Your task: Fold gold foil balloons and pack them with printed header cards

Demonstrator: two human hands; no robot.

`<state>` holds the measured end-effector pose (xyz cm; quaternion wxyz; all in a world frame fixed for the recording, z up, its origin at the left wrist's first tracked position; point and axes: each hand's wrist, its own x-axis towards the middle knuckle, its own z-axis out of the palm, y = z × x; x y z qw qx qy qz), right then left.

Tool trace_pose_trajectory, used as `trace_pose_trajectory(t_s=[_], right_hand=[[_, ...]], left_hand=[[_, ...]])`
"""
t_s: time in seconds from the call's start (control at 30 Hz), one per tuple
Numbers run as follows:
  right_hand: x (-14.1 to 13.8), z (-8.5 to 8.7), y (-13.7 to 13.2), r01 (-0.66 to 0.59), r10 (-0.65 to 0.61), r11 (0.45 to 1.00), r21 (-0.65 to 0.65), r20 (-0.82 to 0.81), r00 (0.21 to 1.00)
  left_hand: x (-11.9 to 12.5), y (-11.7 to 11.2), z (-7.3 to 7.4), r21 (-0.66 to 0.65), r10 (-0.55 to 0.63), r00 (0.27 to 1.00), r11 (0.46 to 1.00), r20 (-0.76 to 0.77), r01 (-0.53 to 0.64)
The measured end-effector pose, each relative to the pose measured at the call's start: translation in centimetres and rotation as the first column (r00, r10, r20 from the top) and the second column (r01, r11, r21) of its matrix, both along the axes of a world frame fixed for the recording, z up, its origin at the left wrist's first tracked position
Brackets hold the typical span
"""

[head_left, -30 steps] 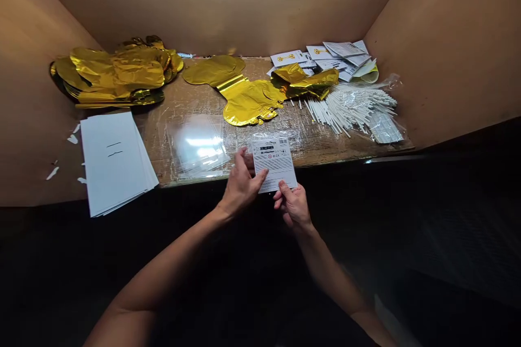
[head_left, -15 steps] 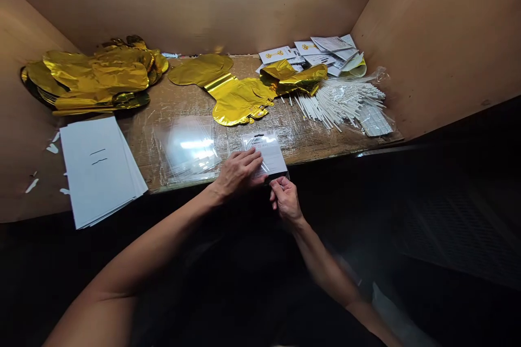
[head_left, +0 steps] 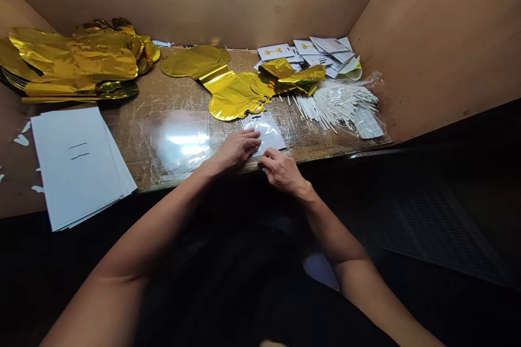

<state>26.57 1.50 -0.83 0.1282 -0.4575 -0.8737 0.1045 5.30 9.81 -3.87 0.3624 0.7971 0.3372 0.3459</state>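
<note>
A flat clear plastic packet with a white card point(head_left: 272, 131) in it lies at the table's front edge, a hang slot at its top. My left hand point(head_left: 238, 147) rests on its left side, fingers stretched out and pressing it down. At its lower edge my right hand point(head_left: 284, 172) is closed in a pinch; what sits between the fingertips is too small to make out. Just behind the packet lies a gold foil balloon point(head_left: 230, 95), laid flat. A stack of clear plastic sleeves point(head_left: 183, 141), shiny with glare, is left of my left hand.
More gold foil balloons point(head_left: 81, 59) are piled at the back left, above a stack of white paper sheets point(head_left: 81, 168) overhanging the front edge. White sticks point(head_left: 342, 103) lie in a plastic bag at right, with finished-looking packets point(head_left: 321, 51) behind. Wooden panels point(head_left: 244, 0) enclose the table.
The packet has shifted up, away from the front edge, closer to the gold balloon. Both hands moved up with it, and my right hand has turned over leftward. The camera view has shifted slightly.
</note>
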Motion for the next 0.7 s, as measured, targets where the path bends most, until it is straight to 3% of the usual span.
trace_pose_trajectory(t_s=[0.2, 0.27, 0.33, 0.43, 0.47, 0.57, 0.63, 0.7], right_hand=[[-0.3, 0.1, 0.9, -0.04, 0.041, 0.999, 0.007, -0.104, 0.994], [-0.5, 0.2, 1.3, -0.051, 0.039, 0.997, -0.054, -0.211, 0.977], [0.8, 0.7, 0.7, -0.014, -0.066, 0.985, -0.169, -0.456, 0.887], [5.6, 1.6, -1.8, 0.077, -0.297, 0.944, -0.32, -0.729, 0.617], [7.3, 1.8, -2.9, 0.086, -0.322, 0.934, -0.348, -0.712, 0.624], [10.2, 1.4, -5.3, 0.149, -0.292, 0.931, -0.332, -0.436, 0.851], [9.4, 0.2, -5.8, 0.172, -0.23, 0.962, -0.212, -0.291, 0.929], [7.3, -1.3, -5.3, 0.159, -0.18, 0.983, -0.097, -0.285, 0.941]], left_hand=[[0.2, -0.1, -0.2, 0.019, -0.02, 0.998, 1.0, -0.065, 0.021], [0.2, -0.1, 0.2, 0.0, -0.014, 0.999, 1.0, -0.039, 0.014], [0.0, -0.3, 0.6, -0.04, -0.02, 1.0, 0.999, 0.017, 0.021], [-0.7, -1.1, 1.1, -0.09, -0.09, 0.994, 0.991, 0.061, 0.095], [-1.0, -1.5, 1.2, -0.09, -0.122, 0.991, 0.988, 0.046, 0.126], [-1.8, -2.7, 1.1, -0.051, -0.204, 0.977, 0.978, -0.063, 0.201], [-2.1, -3.4, 1.1, -0.024, -0.222, 0.968, 0.975, -0.121, 0.22], [-2.0, -4.0, 1.2, -0.002, -0.224, 0.96, 0.974, -0.168, 0.227]])
